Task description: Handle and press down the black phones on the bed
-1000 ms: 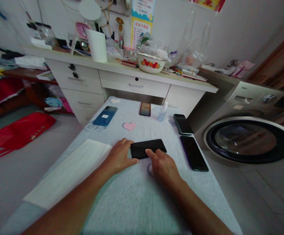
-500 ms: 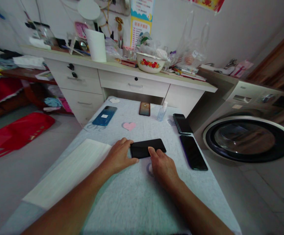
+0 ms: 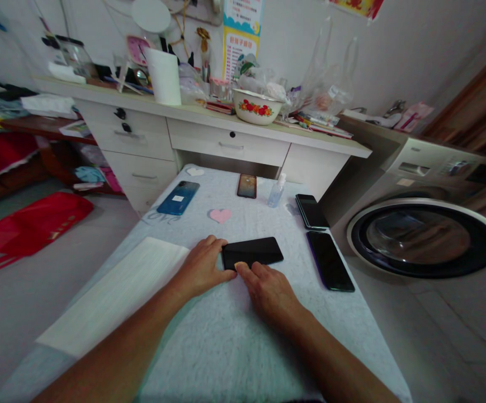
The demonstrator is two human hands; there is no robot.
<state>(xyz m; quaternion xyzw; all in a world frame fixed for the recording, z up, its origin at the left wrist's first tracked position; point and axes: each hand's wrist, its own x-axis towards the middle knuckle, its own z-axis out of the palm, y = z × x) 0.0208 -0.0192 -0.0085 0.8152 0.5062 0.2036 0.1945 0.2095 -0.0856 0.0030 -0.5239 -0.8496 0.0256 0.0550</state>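
A smartphone (image 3: 255, 251) with a dark screen lies face up and crosswise on the cloth-covered table (image 3: 226, 347). My left hand (image 3: 203, 266) grips its left end, thumb at the near corner and fingers at the far one. At the phone's near edge, close to the left thumb, is my right hand (image 3: 265, 285), fingers bent together. Something pale orange shows at its fingertips, too small to tell from a nail. To the right lie a purple-edged smartphone (image 3: 330, 261) and, beyond it, a dark phone (image 3: 312, 211). A clear spray bottle (image 3: 276, 191) stands farther back.
Under my left forearm is a long pale sheet (image 3: 121, 294). A blue phone (image 3: 179, 198) and a brownish phone (image 3: 247, 186) rest toward the table's far side. Behind stands a white desk (image 3: 230, 146); a washing machine (image 3: 423, 168) is on the right. A red bag (image 3: 37, 221) lies on the floor.
My right hand has slid left along the phone, from the middle of its screen to the near left edge. My left hand and the phone stay in place.
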